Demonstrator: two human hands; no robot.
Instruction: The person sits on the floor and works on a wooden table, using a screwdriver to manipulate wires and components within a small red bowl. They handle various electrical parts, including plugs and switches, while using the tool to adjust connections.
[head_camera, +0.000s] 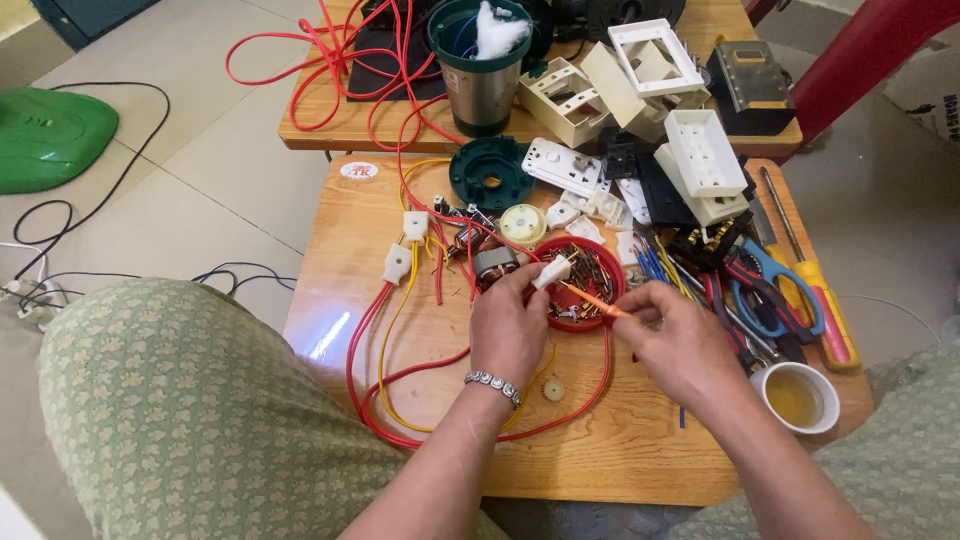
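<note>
Left hand (508, 325) pinches white connector (552, 272); right hand (680, 345) grips orange screwdriver (592, 301). I'd fear the tip slipping, scattering screws from red dish (612, 262).

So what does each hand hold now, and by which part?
The left hand pinches a small white connector block by its lower end. The right hand holds a thin orange screwdriver by its handle end, tip toward the block.

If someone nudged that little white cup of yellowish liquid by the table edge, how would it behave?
The white cup would probably slide on the smooth wooden table. It is open-topped and partly filled, so liquid may slosh out. It sits near the edge, so it could drop.
</note>
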